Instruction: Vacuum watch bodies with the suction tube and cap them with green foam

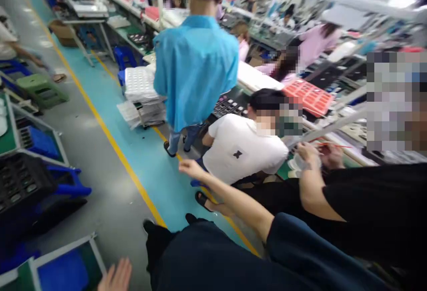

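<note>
My left hand point(116, 277) shows at the bottom edge, its fingers stretched out and holding nothing. It is nearest the corner of a metal-framed table with a blue panel point(63, 271). My right hand point(191, 169) reaches out over the walkway from a dark blue sleeve, fingers curled in and nothing visible in them. Beyond it, close by, sits a co-worker in a white shirt point(242, 146); I cannot tell whether the hand touches anything.
A person in a blue shirt point(196, 66) stands in the walkway ahead, beside stacked white trays point(140, 84). At right, a co-worker in black point(376, 202) works at the bench. A red tray point(308, 97) lies on the line. Left are a green stool point(42, 87) and black trays point(20, 182).
</note>
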Motion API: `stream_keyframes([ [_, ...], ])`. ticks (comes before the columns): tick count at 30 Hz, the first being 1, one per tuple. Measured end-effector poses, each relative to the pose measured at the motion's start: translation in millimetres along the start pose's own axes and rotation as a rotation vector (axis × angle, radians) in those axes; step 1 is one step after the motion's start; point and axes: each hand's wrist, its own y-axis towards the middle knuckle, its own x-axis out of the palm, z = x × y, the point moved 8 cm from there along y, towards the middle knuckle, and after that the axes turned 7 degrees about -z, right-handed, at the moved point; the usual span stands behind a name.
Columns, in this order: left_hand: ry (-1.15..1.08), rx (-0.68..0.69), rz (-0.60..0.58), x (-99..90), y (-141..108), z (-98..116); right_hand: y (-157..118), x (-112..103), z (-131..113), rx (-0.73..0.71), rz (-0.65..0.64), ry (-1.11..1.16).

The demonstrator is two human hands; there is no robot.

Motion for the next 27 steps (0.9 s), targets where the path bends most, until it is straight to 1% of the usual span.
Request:
stream_keyframes([
  [1,-0.090,-0.005,0.035,-8.0,14.6,26.1,28.3,-8.7,-22.6,-0.041,0.004,0.025],
  [2,-0.211,-0.004,0.076,-14.3,31.6,58.2,56.5,-16.1,-47.1,-0.086,0.014,0.052],
  [3,-0.306,0.054,0.039,-12.7,51.7,101.0,82.7,-21.8,-73.6,-0.136,0.032,0.077],
  [4,-0.346,0.148,-0.016,-8.1,71.6,151.3,104.7,-24.8,-103.8,-0.217,0.049,0.100],
  [5,-0.357,0.253,-0.077,-0.9,88.6,204.3,119.4,-24.9,-139.8,-0.369,0.069,0.110],
  [6,-0.348,0.347,-0.148,9.1,100.8,255.9,128.9,-20.2,-172.0,-0.475,0.079,0.091],
  [7,-0.318,0.436,-0.227,21.3,107.1,304.1,134.8,-11.0,-199.1,-0.538,0.083,0.066],
  [8,-0.269,0.515,-0.325,35.7,107.5,346.3,138.5,3.2,-220.9,-0.573,0.060,0.043],
  [9,-0.228,0.602,-0.403,47.6,103.0,382.1,141.4,21.3,-236.1,-0.586,0.011,0.026],
  [10,-0.183,0.684,-0.473,58.2,96.2,410.2,144.5,41.7,-244.0,-0.582,-0.062,0.014],
  [11,-0.134,0.758,-0.534,67.1,89.7,431.0,148.8,60.7,-243.3,-0.546,-0.128,0.009],
  [12,-0.073,0.807,-0.595,76.1,86.4,444.4,154.6,74.9,-234.4,-0.485,-0.161,0.016],
  [13,-0.014,0.830,-0.642,84.4,88.1,452.3,161.5,83.2,-218.7,-0.404,-0.155,0.034],
  [14,0.036,0.838,-0.663,91.5,95.3,457.4,168.5,86.6,-197.4,-0.310,-0.128,0.054],
  [15,0.076,0.826,-0.671,99.0,107.5,460.8,175.0,85.8,-172.5,-0.212,-0.088,0.078],
  [17,0.109,0.758,-0.664,116.6,141.7,467.6,184.9,73.9,-119.9,-0.038,0.033,0.135],
  [19,0.119,0.646,-0.678,142.3,177.7,476.1,195.0,57.3,-71.7,0.110,0.151,0.215],
  [21,0.139,0.548,-0.705,173.6,206.1,489.8,213.6,41.5,-37.0,0.202,0.245,0.307],
  [23,0.154,0.494,-0.713,204.1,226.2,510.6,246.1,25.8,-20.6,0.228,0.326,0.380],
  [24,0.148,0.477,-0.710,218.1,234.3,522.9,267.2,17.6,-19.9,0.219,0.359,0.401],
  [25,0.135,0.463,-0.708,231.4,241.9,536.1,290.5,8.8,-24.0,0.198,0.385,0.408],
  [27,0.106,0.444,-0.704,255.7,257.2,563.1,340.3,-10.2,-45.2,0.121,0.394,0.380],
])
